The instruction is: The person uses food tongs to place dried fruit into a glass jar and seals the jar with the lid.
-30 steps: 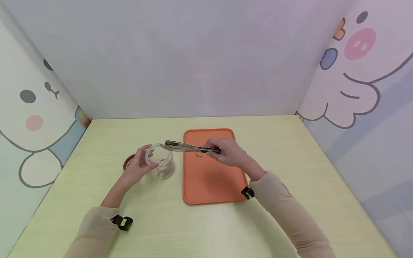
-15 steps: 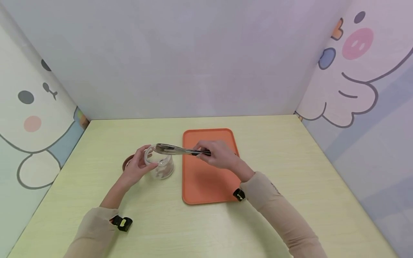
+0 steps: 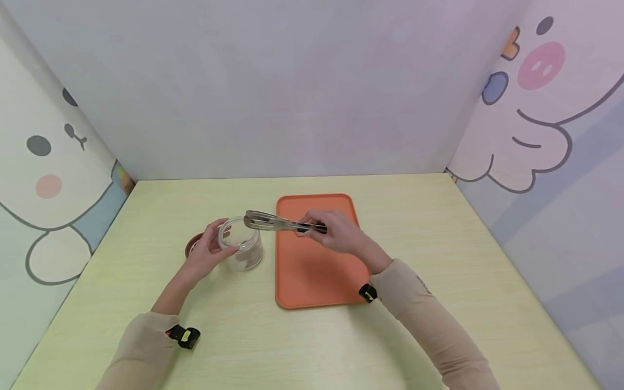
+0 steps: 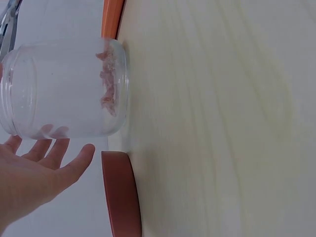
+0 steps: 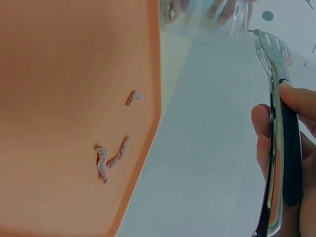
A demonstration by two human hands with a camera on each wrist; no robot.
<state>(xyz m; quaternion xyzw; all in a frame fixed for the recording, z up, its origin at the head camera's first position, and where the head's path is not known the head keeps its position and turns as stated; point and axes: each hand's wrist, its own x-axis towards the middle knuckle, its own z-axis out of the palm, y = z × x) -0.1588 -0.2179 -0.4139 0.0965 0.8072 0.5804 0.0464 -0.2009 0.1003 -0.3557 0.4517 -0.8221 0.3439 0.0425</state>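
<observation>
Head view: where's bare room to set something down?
The table is bare right of the orange tray and right hand, and between the tray's near edge, left sleeve and right sleeve. Crowded: left of the tray, with brown disc, left hand, jar and tongs.

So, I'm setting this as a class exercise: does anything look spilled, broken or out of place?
Nothing stands out. The small pinkish pieces lie on the orange tray or at the bottom of the glass jar, which shows no visible crack. The reddish-brown lid lies beside the jar, and the right hand holds the tongs.
</observation>
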